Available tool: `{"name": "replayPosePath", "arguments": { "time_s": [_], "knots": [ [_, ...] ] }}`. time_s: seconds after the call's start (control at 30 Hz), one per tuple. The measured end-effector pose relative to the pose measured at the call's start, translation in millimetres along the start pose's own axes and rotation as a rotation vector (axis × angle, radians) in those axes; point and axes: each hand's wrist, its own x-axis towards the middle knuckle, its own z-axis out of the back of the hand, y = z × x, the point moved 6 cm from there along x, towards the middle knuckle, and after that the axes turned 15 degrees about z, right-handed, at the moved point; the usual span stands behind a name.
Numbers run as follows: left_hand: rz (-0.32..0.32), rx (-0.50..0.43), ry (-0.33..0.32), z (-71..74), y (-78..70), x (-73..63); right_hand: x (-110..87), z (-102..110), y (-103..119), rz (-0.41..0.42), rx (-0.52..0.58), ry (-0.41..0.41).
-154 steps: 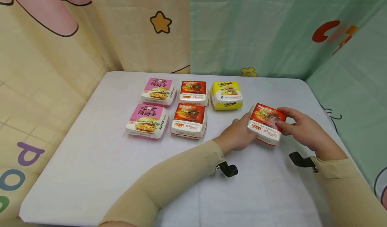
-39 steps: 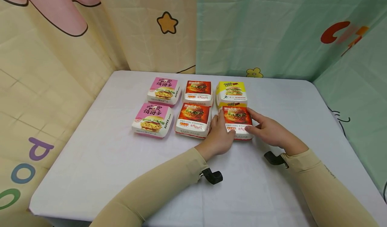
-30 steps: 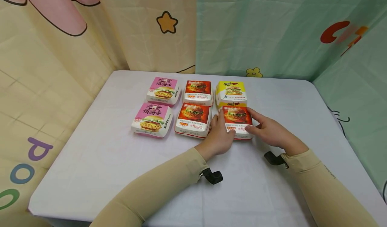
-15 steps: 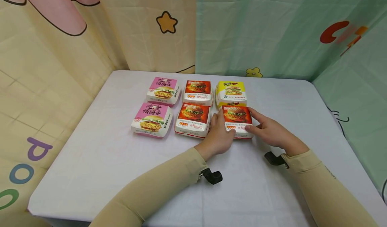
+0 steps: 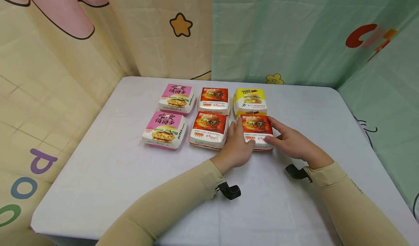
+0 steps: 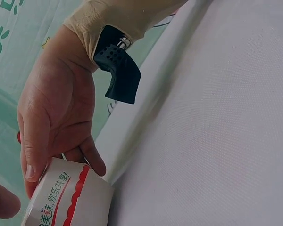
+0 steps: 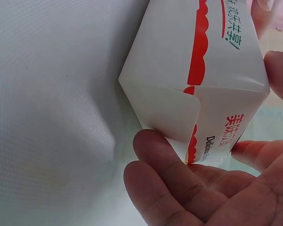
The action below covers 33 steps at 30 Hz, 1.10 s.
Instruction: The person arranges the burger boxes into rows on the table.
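Both hands hold a red-and-white burger box (image 5: pixel 256 126) that sits at the right end of the front row. My left hand (image 5: pixel 236 147) lies along its left side, with the thumb at the front edge. At the right side, my right hand (image 5: pixel 294 144) has its thumb near the front corner and a finger at the back corner. In the right wrist view, the right fingertips (image 7: pixel 153 146) touch the lower side of the burger box (image 7: pixel 165 56). The left wrist view shows the left thumb (image 6: pixel 35 155) and fingers around the box's end (image 6: pixel 92 197).
Left of the held box stands another red burger box (image 5: pixel 209 127), then a pink one (image 5: pixel 164 129). Behind them are a pink box (image 5: pixel 176 98), a red box (image 5: pixel 214 99) and a yellow box (image 5: pixel 250 100). All stand on a white-covered table (image 5: pixel 108 187) with curtains (image 5: pixel 288 35) around it.
Since the oldest frame, both hands have moved the red burger box left, from the table's right side to in front of the yellow box, and turned it straight. Over the last second, hardly anything moves.
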Motion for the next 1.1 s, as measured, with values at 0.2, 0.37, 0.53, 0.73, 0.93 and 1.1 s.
{"name": "replayPosePath", "arguments": {
  "time_s": [0.2,0.37,0.53,0.73,0.93,1.1],
  "knots": [
    [-0.014,0.0,-0.012,0.3,-1.9,-1.1,0.3,-0.7,-1.0,-0.006,-0.019,0.004],
    [-0.036,0.02,-0.023,1.1,-3.3,-3.3,0.2,-0.8,-0.8,-0.01,-0.033,0.006],
    [-0.07,0.036,-0.034,2.4,-5.8,-6.3,-0.2,-0.8,-1.0,-0.011,-0.034,0.009],
    [-0.106,0.035,-0.037,3.4,-7.5,-8.1,0.9,-1.2,-2.1,0.004,-0.041,0.005],
    [-0.109,0.042,-0.018,3.6,-8.8,-12.7,0.3,-0.8,-2.7,-0.006,-0.056,0.002],
    [-0.139,0.044,0.007,3.9,-11.6,-18.8,0.6,-1.4,-2.6,-0.023,-0.072,-0.006]
  ]
}}
